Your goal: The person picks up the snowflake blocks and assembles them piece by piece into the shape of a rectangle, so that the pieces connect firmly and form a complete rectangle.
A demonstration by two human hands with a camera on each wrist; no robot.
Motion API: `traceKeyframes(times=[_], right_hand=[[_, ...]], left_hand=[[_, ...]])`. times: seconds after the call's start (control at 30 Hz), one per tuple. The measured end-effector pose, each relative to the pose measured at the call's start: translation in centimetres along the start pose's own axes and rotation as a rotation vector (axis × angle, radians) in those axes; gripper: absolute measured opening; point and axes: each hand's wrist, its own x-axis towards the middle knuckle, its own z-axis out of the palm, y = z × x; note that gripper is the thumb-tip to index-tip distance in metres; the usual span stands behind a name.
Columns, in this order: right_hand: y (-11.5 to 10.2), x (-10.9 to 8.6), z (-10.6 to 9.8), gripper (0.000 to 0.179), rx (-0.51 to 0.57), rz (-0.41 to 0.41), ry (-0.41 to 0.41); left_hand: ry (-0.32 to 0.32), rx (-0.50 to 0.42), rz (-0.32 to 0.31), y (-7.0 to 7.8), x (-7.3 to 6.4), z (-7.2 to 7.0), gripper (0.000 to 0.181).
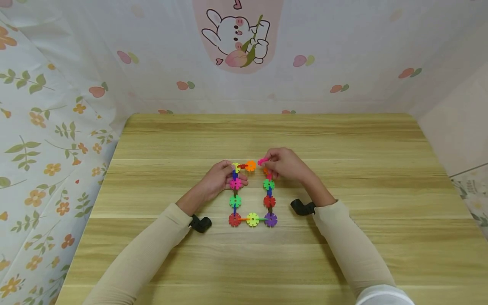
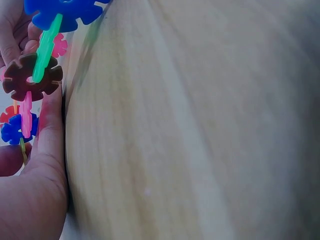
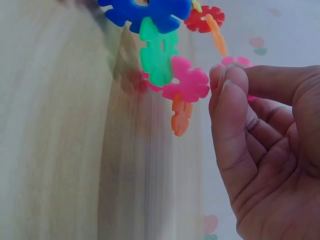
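Notched plastic discs in many colours, slotted together edge to edge, form a nearly rectangular chain with a gap at its top right, between an orange disc [image 1: 250, 165] and another orange disc [image 1: 265, 170]. At the top left corner, my left hand [image 1: 216, 181] pinches the yellow disc [image 1: 236, 167], its other fingers lying under the chain's left side. Near the gap, my right hand [image 1: 287, 164] pinches a loose pink disc [image 1: 262, 162] between thumb and fingertips. Those fingers partly hide the pink disc [image 3: 237, 62] in the right wrist view.
The chain's bottom row, with a red disc [image 1: 234, 219] and a purple disc [image 1: 271, 219] at its corners, lies towards me on the wooden table [image 1: 171, 262]. Black wrist cameras [image 1: 201, 223] sit by both sleeves. A patterned curtain [image 1: 152, 55] hangs behind the table.
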Motion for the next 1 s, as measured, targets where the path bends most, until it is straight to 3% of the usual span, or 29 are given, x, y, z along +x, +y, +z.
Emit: traceKeyframes(times=[0.63,1.0], right_hand=[[-0.54,-0.23,0.68,0.010,-0.141,-0.061,0.027],[-0.40,-0.25,0.48,0.012,-0.122,-0.056,0.027]], left_hand=[[0.007,0.000,-0.009,0.04,0.00,0.04,0.019],[0.016,0.004,-0.016,0.04,-0.06,0.07,0.019]])
